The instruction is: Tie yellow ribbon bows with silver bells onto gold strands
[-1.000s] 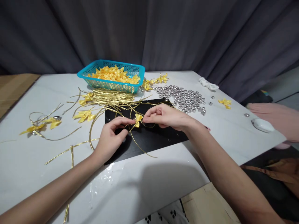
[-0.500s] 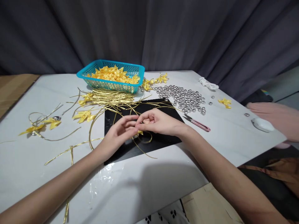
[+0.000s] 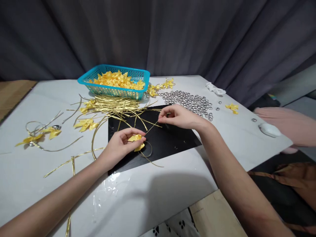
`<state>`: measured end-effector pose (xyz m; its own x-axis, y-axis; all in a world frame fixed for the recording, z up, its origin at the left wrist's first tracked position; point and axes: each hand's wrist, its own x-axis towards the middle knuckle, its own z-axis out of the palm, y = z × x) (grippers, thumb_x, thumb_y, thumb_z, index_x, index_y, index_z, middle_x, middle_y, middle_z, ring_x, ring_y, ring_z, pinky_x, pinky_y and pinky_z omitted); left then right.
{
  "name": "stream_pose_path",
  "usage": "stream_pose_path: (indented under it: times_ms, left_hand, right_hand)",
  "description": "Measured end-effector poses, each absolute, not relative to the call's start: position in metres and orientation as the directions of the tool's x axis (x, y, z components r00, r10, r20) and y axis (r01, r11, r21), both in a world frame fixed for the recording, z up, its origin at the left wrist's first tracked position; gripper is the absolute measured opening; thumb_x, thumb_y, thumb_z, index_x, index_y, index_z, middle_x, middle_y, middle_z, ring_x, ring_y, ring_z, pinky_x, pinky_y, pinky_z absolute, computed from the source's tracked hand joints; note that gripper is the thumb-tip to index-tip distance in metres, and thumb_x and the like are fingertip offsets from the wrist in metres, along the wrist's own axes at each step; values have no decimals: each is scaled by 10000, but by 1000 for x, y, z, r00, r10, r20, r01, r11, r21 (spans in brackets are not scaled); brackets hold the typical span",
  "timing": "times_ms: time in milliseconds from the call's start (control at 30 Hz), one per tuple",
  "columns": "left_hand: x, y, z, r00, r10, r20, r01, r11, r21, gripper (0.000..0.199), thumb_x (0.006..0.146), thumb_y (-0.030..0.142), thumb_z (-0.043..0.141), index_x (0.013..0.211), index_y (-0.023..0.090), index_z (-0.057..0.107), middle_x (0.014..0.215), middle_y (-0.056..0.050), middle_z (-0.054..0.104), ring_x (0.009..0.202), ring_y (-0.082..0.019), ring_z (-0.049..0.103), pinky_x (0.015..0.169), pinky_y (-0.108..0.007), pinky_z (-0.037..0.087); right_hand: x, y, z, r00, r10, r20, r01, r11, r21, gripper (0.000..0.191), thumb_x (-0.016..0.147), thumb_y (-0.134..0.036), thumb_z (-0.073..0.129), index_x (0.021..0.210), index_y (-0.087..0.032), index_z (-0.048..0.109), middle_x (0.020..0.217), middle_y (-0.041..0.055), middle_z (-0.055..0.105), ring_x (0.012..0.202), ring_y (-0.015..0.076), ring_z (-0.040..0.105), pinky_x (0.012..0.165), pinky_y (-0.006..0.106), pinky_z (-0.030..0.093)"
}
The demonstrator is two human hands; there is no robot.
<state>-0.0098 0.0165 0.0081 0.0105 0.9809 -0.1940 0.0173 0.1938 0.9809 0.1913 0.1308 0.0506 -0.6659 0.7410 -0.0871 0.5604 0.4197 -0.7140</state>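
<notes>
Over the black mat (image 3: 170, 138), my left hand (image 3: 123, 141) pinches a yellow ribbon bow (image 3: 136, 140) between thumb and fingers. A thin gold cord (image 3: 151, 128) runs from the bow up to my right hand (image 3: 176, 116), whose thumb and fingertips are closed on its end. More of the cord loops below the bow and trails over the mat. A pile of gold cords (image 3: 116, 104) lies just beyond my left hand. Past my right hand is a spread of small silver beads (image 3: 186, 98).
A turquoise basket (image 3: 113, 89) holding many yellow bows stands at the back. Finished-looking bows with cord (image 3: 37, 136) lie at the left, and a loose bow (image 3: 85, 124) beside the pile. To the right are a white tissue (image 3: 215, 89), a yellow bow (image 3: 232, 108) and a white mouse-shaped object (image 3: 269, 130).
My hands were together and have moved apart. My right hand has gone up and right, drawing the cord straight; the bow in my left hand now shows. The view has shifted slightly.
</notes>
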Motion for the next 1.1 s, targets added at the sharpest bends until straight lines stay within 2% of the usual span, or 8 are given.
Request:
stream_pose_path:
  times_ms: [100,200,333,567,700,800,967,1100]
  left_hand:
    - [-13,16,9,42,977,-207,86,203,975,119,670,269,731,770,210,756,773,-25,711,626,-97,587,586,-182,457]
    - [-15,16,8,79,981,-178,85,171,982,121,683,261,711,784,233,772,890,-33,721,685,-100,602,619,-174,462]
    - [-17,17,5,79,982,-170,26,168,985,196,660,276,734,852,266,773,955,-33,724,666,-100,595,610,-176,470]
    - [-18,16,5,110,983,-147,27,145,989,310,641,309,765,949,279,757,1025,-52,724,716,-140,624,617,-196,499]
    - [-18,15,4,135,985,-110,37,105,994,288,659,293,758,947,286,753,1107,-44,709,843,-170,648,677,-202,515]
    - [-17,14,4,131,985,-112,52,106,993,331,658,298,763,988,292,737,1146,-41,696,814,-168,653,666,-217,524]
    - [-17,14,5,170,980,-100,91,85,992,290,685,306,741,973,267,730,1151,-43,686,902,-187,643,721,-239,522]
    - [-19,13,7,183,974,-135,112,116,987,307,694,326,734,994,264,720,1131,-40,686,838,-169,633,682,-235,515]
  right_hand:
    - [205,130,51,-557,830,-20,652,421,-631,167,791,-290,609,843,-138,650,812,31,646,641,106,506,603,242,393]
    - [233,116,49,-368,927,67,821,358,-446,198,799,-300,596,933,-159,636,982,67,657,794,176,571,703,300,437]
    - [276,94,32,-269,963,23,940,267,-213,382,813,-355,577,1102,-108,613,1109,171,619,1068,316,538,854,406,438]
    - [301,78,11,-119,990,71,940,135,-314,305,847,-292,488,1025,-83,622,1007,166,628,909,258,601,817,359,462]
    - [302,77,10,-121,987,111,963,143,-228,248,871,-293,448,918,-123,622,951,141,623,947,277,570,818,375,439]
    - [302,76,9,-113,987,110,974,132,-182,254,892,-329,411,891,-143,583,929,147,611,937,290,556,776,380,433]
    - [294,76,9,-57,991,119,950,90,-299,276,908,-373,376,1010,-147,498,917,146,619,819,264,578,692,350,427]
    - [283,72,13,-25,998,61,919,47,-391,316,925,-417,343,1101,-171,435,867,98,612,708,226,572,639,323,410]
